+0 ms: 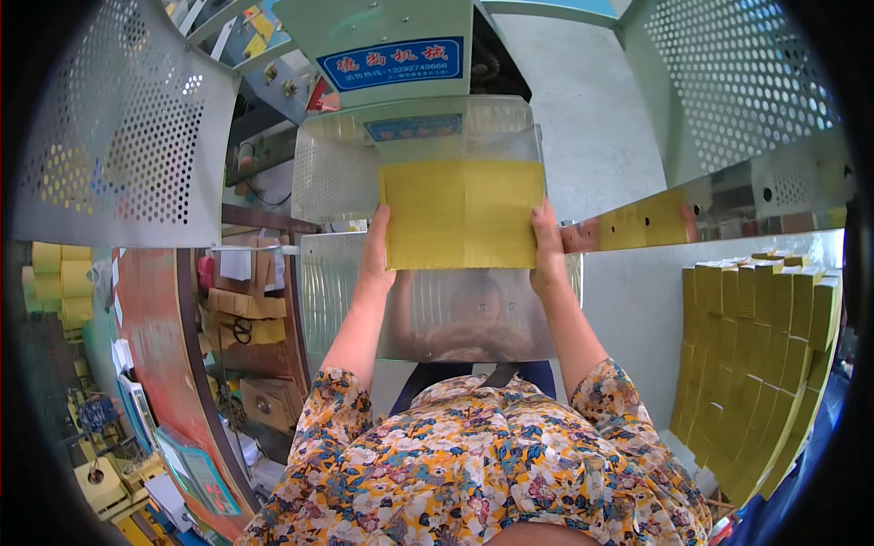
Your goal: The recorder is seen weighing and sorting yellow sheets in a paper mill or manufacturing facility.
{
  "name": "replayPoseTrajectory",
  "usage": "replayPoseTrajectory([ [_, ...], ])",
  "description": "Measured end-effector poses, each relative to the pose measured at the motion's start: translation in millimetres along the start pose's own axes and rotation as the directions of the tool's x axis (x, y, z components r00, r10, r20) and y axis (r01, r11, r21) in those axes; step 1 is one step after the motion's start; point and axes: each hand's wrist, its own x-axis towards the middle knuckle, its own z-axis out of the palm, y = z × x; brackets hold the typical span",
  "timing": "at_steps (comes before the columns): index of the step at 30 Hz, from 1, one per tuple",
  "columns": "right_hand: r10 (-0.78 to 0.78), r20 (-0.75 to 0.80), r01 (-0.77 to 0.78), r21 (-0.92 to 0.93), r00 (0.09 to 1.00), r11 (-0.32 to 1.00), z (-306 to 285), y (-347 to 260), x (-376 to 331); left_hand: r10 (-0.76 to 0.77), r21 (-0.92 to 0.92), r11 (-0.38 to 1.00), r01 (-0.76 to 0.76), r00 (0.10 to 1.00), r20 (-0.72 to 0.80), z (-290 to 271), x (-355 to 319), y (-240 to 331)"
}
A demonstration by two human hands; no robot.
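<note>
Behind clear guard point(455, 309), both hands grip yellow paper stack point(462, 215)

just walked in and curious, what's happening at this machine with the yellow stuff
A person in a floral top holds a stack of yellow paper sheets by its two side edges, left hand on one side and right hand on the other. The stack sits up against the machine's shiny metal plate, under a clear guard. To the person's right, rows of bundled yellow paper stand packed together. Perforated metal panels flank the machine.
</note>
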Motion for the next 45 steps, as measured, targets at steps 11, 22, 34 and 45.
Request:
replayPoseTrajectory([
  [11,-0.072,0.049,0.08,-0.173,0.996,0.982,-2,0,9,-0.026,-0.076,0.997,0.024,0.999,-0.036,-5,10,-2],
  [22,0.008,0.035,-0.005,-0.1,0.999,0.995,-3,-3,4,-0.034,-0.001,0.999,0.034,0.996,-0.078,10,-2,6],
  [34,0.036,-0.017,-0.037,-0.03,0.999,0.999,-4,-1,3,-0.027,0.05,0.998,0.027,1.0,0.004,13,-2,-7],
  [45,0.015,0.049,-0.014,-0.022,0.999,1.0,-5,-5,-1,-0.015,0.101,0.995,0.013,1.0,0.019,25,-4,-19],
])
